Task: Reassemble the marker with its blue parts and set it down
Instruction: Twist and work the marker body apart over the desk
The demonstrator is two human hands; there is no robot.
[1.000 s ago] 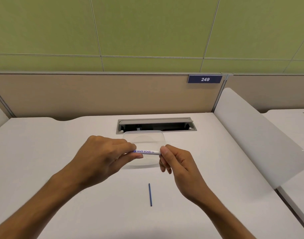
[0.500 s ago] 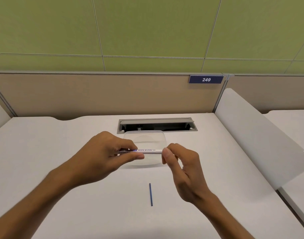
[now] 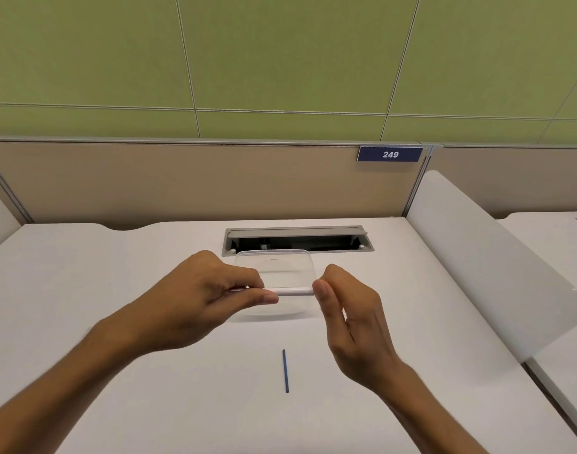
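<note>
- Marker barrel point(image 3: 293, 292): slim white cylinder, smooth plastic, held level above the worktop point(image 3: 116, 404), in front of the clear container point(image 3: 275, 257).
- Print on the barrel can't be read in this frame.
- Left hand point(image 3: 195, 299): closed on the barrel's left end, thumb tip lying along the underside, fingers curled over the top. That end is hidden inside the grip.
- Right hand point(image 3: 352, 319): pinched narrow, thumb and fingertips pressed against the barrel's right end. Whether a small part sits in the pinch, cannot tell.
- Blue rod point(image 3: 285, 370): thin, straight, dark blue, lying flat on the worktop, nearer the camera than the barrel, roughly under its middle, pointing toward and away from the camera. Neither hand touches it.
- Clear container: shallow, rectangular, rounded corners, transparent plastic, faint round emboss on its face. Sits on the worktop directly behind the barrel.
- Worktop: matte white, smooth.
- Cable slot point(image 3: 297, 239): grey rectangular frame, flap raised, dark inside, just behind the container.
- Number plate point(image 3: 390, 154): dark blue, reads 249, on the tan partition behind the slot and to the right.
</note>
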